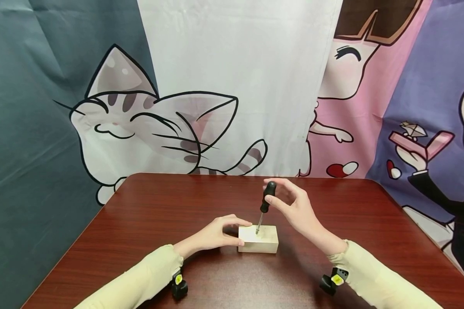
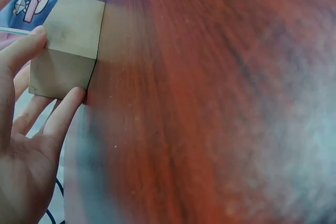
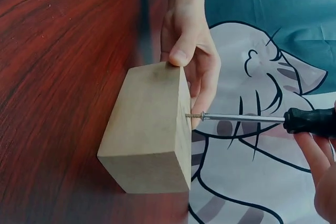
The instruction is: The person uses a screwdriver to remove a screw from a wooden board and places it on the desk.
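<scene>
A pale wooden block [image 1: 258, 246] lies on the table with a screw [image 3: 195, 115] standing partway out of its top face. My left hand [image 1: 216, 234] grips the block's left end, thumb on the near side and fingers toward the far side. In my right hand [image 1: 295, 206] is a screwdriver [image 1: 268, 197] with a black handle, pinched between thumb and fingers. Its metal shaft [image 3: 244, 118] runs down to the screw, the tip right at the screw head. The screwdriver leans slightly to the right in the head view.
The dark red-brown wooden table [image 1: 170, 197] spreads around the block. Behind it hangs a cloth backdrop [image 1: 232, 51] printed with a cartoon cat and figures. Black devices with yellow marks sit at both wrists, the right one [image 1: 334, 279] beside the sleeve.
</scene>
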`<state>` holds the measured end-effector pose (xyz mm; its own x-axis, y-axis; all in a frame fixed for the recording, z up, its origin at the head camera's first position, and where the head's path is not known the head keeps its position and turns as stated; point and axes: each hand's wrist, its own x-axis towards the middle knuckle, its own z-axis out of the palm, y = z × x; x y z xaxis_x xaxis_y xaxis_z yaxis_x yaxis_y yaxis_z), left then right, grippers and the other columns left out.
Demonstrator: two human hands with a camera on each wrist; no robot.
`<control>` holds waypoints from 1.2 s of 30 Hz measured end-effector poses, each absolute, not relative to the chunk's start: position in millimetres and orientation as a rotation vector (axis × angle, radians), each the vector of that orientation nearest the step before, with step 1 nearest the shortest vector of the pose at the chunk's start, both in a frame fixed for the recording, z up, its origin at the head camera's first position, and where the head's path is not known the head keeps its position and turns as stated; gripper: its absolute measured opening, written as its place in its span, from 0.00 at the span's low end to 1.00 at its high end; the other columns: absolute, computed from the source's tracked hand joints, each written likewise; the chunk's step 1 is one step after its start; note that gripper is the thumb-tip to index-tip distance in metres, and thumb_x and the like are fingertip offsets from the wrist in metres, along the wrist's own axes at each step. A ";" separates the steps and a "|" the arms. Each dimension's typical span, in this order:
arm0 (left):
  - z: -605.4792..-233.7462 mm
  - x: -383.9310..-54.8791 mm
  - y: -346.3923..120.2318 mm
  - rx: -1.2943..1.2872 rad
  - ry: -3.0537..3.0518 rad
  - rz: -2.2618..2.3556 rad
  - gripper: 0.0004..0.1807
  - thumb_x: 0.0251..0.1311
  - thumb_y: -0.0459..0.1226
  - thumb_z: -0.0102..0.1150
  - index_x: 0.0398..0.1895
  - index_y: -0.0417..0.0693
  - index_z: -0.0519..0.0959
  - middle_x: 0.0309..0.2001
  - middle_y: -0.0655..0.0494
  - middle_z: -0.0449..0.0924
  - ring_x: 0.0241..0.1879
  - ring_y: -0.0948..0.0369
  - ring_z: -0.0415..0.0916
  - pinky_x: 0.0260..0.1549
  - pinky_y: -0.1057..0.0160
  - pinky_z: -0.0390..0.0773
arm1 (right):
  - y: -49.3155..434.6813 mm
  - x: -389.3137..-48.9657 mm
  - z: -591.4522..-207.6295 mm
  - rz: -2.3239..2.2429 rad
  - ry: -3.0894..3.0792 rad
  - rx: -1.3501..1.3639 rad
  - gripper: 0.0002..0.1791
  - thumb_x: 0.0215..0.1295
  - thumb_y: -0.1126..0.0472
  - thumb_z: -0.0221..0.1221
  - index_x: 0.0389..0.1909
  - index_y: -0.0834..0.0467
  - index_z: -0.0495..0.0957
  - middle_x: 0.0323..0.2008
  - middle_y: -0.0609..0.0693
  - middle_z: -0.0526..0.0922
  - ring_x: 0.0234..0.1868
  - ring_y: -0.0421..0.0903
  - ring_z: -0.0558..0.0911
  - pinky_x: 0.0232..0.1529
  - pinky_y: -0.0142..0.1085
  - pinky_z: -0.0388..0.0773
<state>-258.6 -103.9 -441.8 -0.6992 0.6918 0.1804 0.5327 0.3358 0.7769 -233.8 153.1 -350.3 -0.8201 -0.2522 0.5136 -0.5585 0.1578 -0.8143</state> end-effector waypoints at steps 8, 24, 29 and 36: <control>-442.0 -257.8 -103.3 1.101 2.419 1.300 0.27 0.56 0.45 0.72 0.61 0.65 0.78 0.48 0.64 0.79 0.48 0.68 0.76 0.53 0.64 0.78 | 153.5 -237.7 -351.5 1.714 -2.171 0.914 0.23 0.70 0.68 0.57 0.64 0.54 0.70 0.51 0.48 0.84 0.51 0.39 0.84 0.48 0.34 0.84; -447.8 -251.2 -107.0 0.988 2.358 1.456 0.28 0.53 0.40 0.74 0.58 0.58 0.76 0.51 0.58 0.81 0.50 0.64 0.80 0.44 0.70 0.83 | 147.1 -232.7 -348.3 1.685 -2.178 0.649 0.22 0.61 0.64 0.67 0.56 0.51 0.77 0.37 0.55 0.84 0.35 0.42 0.86 0.37 0.33 0.84; -448.9 -252.8 -107.5 1.050 2.411 1.430 0.27 0.52 0.43 0.74 0.57 0.60 0.77 0.50 0.61 0.81 0.49 0.66 0.80 0.49 0.65 0.83 | 149.5 -235.6 -349.3 1.725 -2.182 0.696 0.22 0.64 0.63 0.65 0.59 0.51 0.77 0.41 0.57 0.85 0.40 0.40 0.87 0.41 0.36 0.86; -447.3 -253.1 -107.6 1.102 2.438 1.396 0.27 0.53 0.44 0.74 0.57 0.60 0.77 0.51 0.61 0.81 0.49 0.67 0.79 0.54 0.62 0.80 | 151.2 -239.6 -351.0 1.721 -2.186 0.817 0.26 0.69 0.66 0.60 0.66 0.50 0.71 0.50 0.55 0.86 0.47 0.37 0.86 0.43 0.36 0.86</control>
<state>-253.1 -107.6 -447.3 -0.7269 0.6448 0.2364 0.5304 0.3084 0.7896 -239.6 151.2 -351.0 -0.8144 -0.2765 0.5102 -0.5609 0.1496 -0.8142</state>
